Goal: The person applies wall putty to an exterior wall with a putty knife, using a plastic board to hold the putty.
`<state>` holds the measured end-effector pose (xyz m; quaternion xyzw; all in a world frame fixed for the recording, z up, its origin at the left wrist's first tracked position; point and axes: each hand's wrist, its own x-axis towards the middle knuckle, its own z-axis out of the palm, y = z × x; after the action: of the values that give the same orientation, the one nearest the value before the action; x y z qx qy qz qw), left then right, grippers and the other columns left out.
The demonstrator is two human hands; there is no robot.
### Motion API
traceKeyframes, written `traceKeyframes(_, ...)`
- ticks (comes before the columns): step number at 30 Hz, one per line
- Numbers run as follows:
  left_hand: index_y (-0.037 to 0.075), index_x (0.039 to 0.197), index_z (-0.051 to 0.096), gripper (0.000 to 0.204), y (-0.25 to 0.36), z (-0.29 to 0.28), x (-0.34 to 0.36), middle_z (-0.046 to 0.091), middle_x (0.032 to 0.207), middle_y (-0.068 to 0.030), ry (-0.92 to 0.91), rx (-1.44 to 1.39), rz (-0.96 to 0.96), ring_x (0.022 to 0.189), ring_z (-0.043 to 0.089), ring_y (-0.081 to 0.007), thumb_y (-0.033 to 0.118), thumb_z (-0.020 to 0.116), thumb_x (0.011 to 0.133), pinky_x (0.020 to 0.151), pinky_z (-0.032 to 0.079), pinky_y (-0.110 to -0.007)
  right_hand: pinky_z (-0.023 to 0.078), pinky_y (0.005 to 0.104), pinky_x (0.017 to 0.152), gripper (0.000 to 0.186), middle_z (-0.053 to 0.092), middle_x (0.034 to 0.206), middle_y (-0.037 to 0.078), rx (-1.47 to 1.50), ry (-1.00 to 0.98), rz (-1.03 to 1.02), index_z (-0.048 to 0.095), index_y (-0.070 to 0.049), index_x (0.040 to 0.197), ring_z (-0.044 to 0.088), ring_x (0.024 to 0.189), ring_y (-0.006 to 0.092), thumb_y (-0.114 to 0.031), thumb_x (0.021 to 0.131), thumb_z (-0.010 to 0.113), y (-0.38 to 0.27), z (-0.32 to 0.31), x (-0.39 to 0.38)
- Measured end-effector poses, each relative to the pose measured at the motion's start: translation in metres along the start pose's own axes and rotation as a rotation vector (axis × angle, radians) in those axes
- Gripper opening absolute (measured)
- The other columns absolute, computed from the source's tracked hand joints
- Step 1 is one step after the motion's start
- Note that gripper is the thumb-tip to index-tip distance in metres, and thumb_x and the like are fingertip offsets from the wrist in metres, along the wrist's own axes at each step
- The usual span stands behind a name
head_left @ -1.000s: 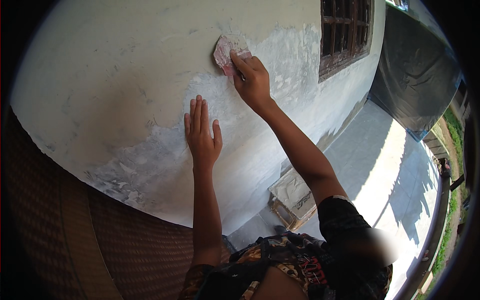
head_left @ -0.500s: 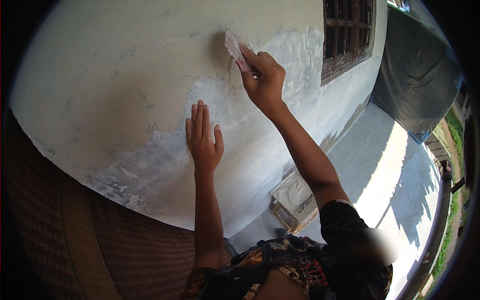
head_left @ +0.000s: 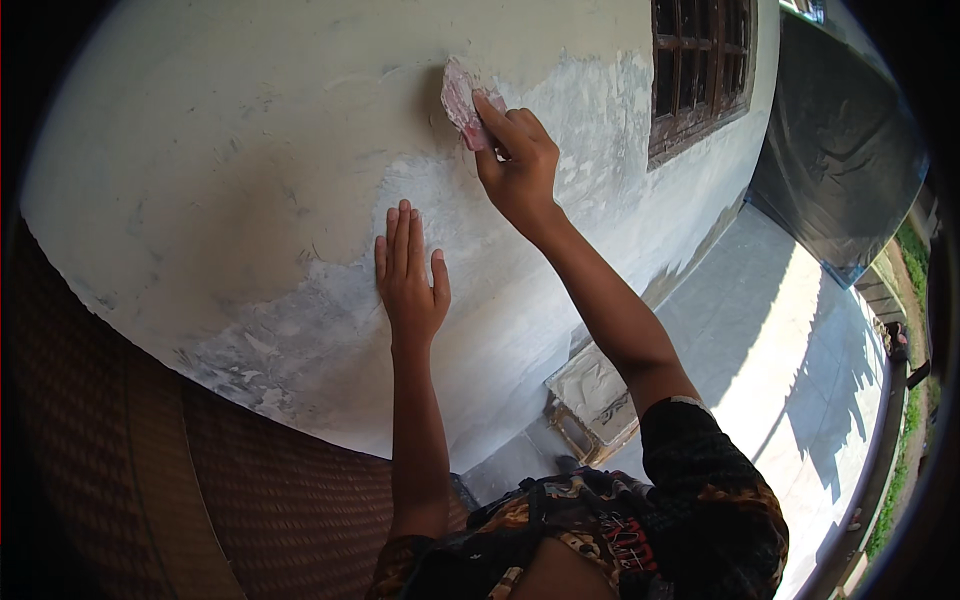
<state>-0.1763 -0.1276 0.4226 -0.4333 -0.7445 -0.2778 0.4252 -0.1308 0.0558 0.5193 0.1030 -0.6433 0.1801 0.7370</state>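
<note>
My right hand (head_left: 522, 165) is closed on a putty knife (head_left: 463, 103) whose broad reddish blade is smeared with whitish filler. The blade is up at the wall (head_left: 330, 110), near the upper border of a rough grey-white patch (head_left: 590, 120). Lower and to the left, my left hand (head_left: 411, 285) lies flat against the wall, its fingers stretched upward and the thumb apart, holding nothing. Cream paint covers the upper wall, while the lower part shows uneven grey and white coating.
A brown-framed barred window (head_left: 700, 75) sits at the upper right of the wall. On the floor below stands a small stool-like support with a filler-covered board (head_left: 592, 395). A dark sheet (head_left: 840, 140) hangs at the far right; woven brown panelling (head_left: 290, 500) borders the lower left.
The putty knife has shifted slightly left along the wall with my right hand, and its blade has turned to show more of its face. My left hand stays flat in nearly the same place.
</note>
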Motion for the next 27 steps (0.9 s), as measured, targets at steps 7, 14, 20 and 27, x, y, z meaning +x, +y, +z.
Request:
traceKeyframes(7, 0.0, 0.149, 0.037, 0.054, -0.002, -0.004, -0.001, 0.037, 0.157, -0.0126, -0.001, -0.006, -0.002, 0.147, 0.03, -0.0312, 0.015, 0.048, 0.098, 0.117, 0.023, -0.053, 0.054, 0.0374, 0.061, 0.059, 0.059, 0.077, 0.006, -0.091, -0.229, -0.126, 0.066, -0.008, 0.123, 0.06, 0.075, 0.0246, 0.005, 0.065, 0.069, 0.002, 0.008, -0.059)
traceKeyframes(14, 0.0, 0.148, 0.037, 0.055, -0.002, -0.006, -0.001, 0.037, 0.157, -0.0124, 0.001, 0.012, 0.011, 0.147, 0.032, -0.0306, 0.015, 0.049, 0.097, 0.116, 0.024, -0.053, 0.036, 0.025, 0.049, 0.039, 0.048, 0.063, 0.004, 0.164, -0.067, 0.162, 0.071, -0.007, 0.119, 0.042, 0.054, 0.01, 0.005, 0.081, 0.069, -0.011, -0.019, -0.017)
traceKeyframes(20, -0.001, 0.148, 0.037, 0.055, 0.0, 0.002, -0.001, 0.037, 0.157, -0.0122, 0.008, 0.011, 0.011, 0.147, 0.032, -0.0304, 0.015, 0.05, 0.097, 0.116, 0.024, -0.053, 0.046, 0.0304, 0.057, 0.05, 0.058, 0.073, 0.008, -0.179, -0.089, -0.069, 0.068, -0.006, 0.122, 0.054, 0.066, 0.0197, 0.008, 0.074, 0.07, 0.039, -0.001, -0.009)
traceKeyframes(27, 0.0, 0.149, 0.037, 0.055, -0.001, -0.001, -0.002, 0.036, 0.158, -0.0126, -0.019, -0.011, 0.014, 0.147, 0.03, -0.0305, 0.015, 0.049, 0.097, 0.117, 0.023, -0.053, 0.046, 0.0343, 0.06, 0.063, 0.056, 0.074, 0.007, 0.044, -0.208, -0.014, 0.065, -0.006, 0.125, 0.052, 0.067, 0.024, 0.009, 0.065, 0.072, -0.002, -0.017, -0.066)
